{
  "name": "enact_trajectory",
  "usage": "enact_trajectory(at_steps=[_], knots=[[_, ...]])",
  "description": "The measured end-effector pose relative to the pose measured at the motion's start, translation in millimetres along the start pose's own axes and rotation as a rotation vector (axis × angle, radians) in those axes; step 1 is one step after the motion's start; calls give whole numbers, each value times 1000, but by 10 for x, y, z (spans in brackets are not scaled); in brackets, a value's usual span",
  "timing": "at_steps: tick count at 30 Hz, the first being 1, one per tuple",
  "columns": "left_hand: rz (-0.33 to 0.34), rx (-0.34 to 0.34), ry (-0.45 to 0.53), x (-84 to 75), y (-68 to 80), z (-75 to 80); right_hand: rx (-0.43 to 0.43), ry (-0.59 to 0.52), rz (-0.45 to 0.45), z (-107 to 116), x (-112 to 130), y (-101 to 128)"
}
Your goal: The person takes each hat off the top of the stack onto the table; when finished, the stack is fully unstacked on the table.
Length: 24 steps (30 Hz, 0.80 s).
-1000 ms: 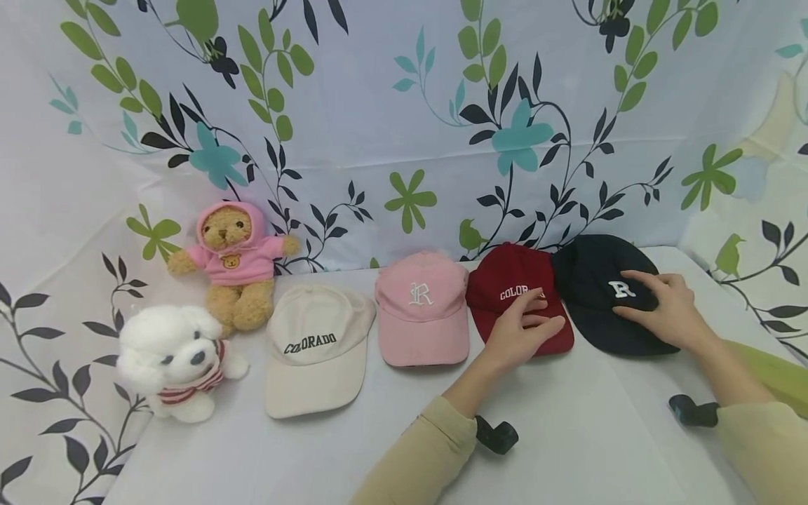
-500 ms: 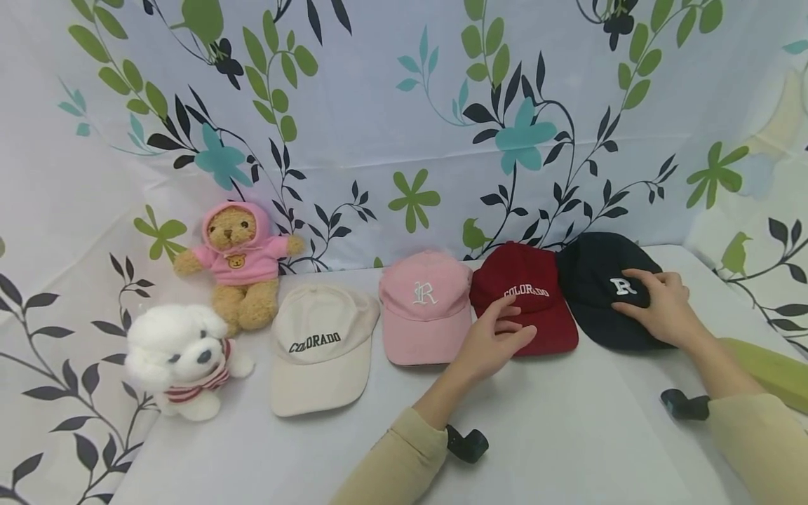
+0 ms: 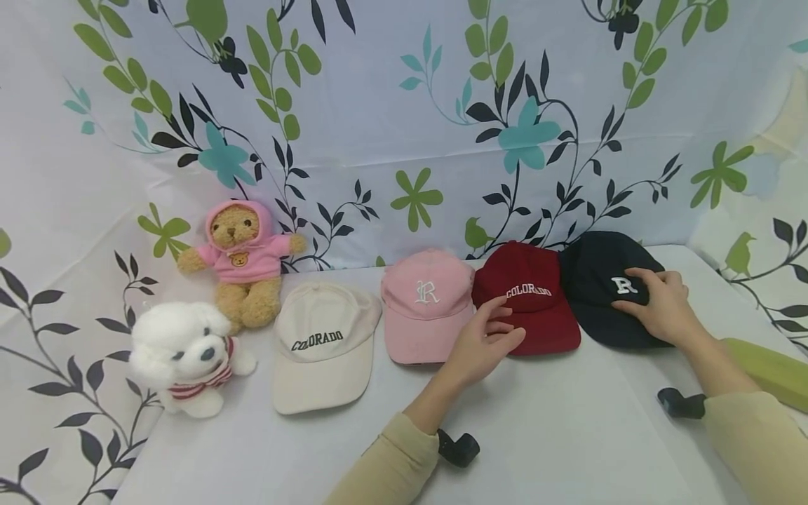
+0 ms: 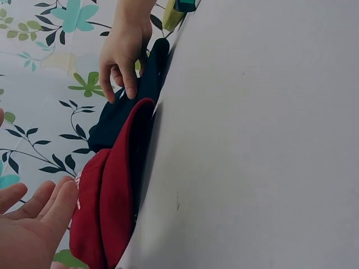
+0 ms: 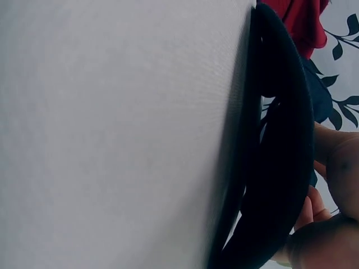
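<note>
My right hand (image 3: 656,308) rests on the black cap (image 3: 600,287) — dark, soft crown, white "R" stitched on the front, brim toward me, lying flat at the right end of the row. Its left edge touches the red cap (image 3: 527,298), maybe tucked slightly under it; the wrist views are too close to say. The red cap — white "COLORADO" across the front — lies flat, brim toward me. My left hand (image 3: 482,344) hovers at its near-left brim, fingers relaxed.
</note>
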<state>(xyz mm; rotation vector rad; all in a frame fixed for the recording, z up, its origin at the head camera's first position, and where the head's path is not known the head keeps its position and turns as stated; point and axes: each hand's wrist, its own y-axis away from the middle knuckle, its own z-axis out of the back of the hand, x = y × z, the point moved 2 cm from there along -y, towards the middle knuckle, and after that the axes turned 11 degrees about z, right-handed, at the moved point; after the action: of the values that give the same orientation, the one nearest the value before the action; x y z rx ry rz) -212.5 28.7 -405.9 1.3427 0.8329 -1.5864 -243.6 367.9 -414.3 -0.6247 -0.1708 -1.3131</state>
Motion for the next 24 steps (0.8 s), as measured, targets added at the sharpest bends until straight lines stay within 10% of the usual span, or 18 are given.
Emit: enact_trajectory(at_steps=[24], knots=[[-103, -96, 32, 9, 290, 566, -107, -125, 98, -46, 790, -235]])
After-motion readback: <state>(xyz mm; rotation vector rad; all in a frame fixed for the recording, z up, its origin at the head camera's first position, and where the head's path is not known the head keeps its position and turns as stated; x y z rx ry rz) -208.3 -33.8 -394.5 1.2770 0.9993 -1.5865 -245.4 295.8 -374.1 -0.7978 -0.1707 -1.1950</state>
